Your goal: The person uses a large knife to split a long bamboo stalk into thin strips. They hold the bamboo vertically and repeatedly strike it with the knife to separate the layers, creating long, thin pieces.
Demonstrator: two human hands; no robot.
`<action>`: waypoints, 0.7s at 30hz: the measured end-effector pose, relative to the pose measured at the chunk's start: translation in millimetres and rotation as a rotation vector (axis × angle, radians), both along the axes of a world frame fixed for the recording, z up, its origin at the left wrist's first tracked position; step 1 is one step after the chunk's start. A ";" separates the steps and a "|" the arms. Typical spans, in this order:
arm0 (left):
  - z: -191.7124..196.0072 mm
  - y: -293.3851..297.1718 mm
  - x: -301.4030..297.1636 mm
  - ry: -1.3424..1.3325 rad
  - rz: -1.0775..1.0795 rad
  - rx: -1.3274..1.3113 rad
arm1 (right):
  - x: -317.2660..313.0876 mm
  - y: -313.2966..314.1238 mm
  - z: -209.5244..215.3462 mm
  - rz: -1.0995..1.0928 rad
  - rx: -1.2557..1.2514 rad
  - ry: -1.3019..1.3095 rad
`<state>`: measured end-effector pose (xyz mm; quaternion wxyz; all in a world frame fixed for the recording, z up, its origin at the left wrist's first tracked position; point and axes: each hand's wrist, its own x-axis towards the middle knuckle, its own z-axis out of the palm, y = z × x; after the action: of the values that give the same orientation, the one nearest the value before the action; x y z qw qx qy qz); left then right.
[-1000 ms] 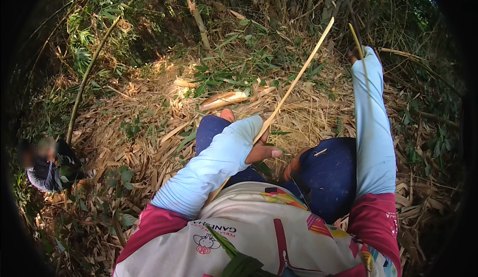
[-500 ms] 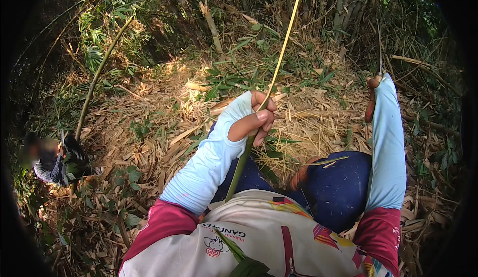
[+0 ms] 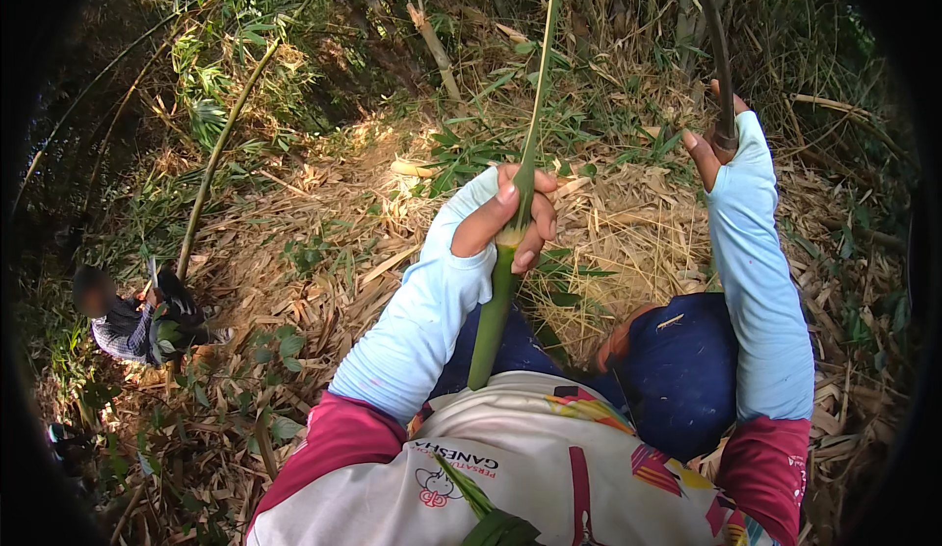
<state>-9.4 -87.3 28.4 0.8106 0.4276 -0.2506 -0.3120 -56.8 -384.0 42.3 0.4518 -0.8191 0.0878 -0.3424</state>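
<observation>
My left hand (image 3: pixel 508 220) is closed around a green bamboo stalk (image 3: pixel 496 315) in front of my chest. The stalk's thick lower end comes down against my shirt. Above the fingers it narrows into a long thin strip (image 3: pixel 546 65) that runs out of the top of the view. Off to the right, my right hand (image 3: pixel 721 144) grips a long knife by its handle. Its dark, slightly curved blade (image 3: pixel 715 41) points up, apart from the stalk. Pale sleeves cover both forearms down to the hands.
My bent knee in blue trousers (image 3: pixel 679 374) carries a small shaving (image 3: pixel 670 321). Dry leaves and thin strips (image 3: pixel 638 252) litter the ground ahead. A leaning bamboo pole (image 3: pixel 221 144) and a seated person (image 3: pixel 137 325) are at the left. A broken stump (image 3: pixel 435 51) stands farther off.
The knife has turned so that its blade shows broader, and my right hand has shifted slightly left and up. The stalk has turned in my left hand; its green lower part now looks wider.
</observation>
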 end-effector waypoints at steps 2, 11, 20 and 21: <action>-0.3 -2.9 -0.3 0.088 -0.054 -0.099 | -11.7 16.3 7.1 0.048 -0.005 -0.053; -1.4 -5.2 -18.1 -0.055 0.130 0.133 | -40.3 54.6 11.8 0.295 -0.413 0.104; 27.1 -21.6 -42.0 -0.025 0.211 0.156 | -48.8 71.0 31.6 0.409 -0.780 0.296; 28.5 -22.6 -42.7 -0.025 0.211 0.159 | -50.0 71.1 32.7 0.398 -0.788 0.268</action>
<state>-52.0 -109.9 57.0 0.7993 0.5182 -0.1889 -0.2384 -106.8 -312.8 75.0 0.1475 -0.9664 -0.1504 -0.1472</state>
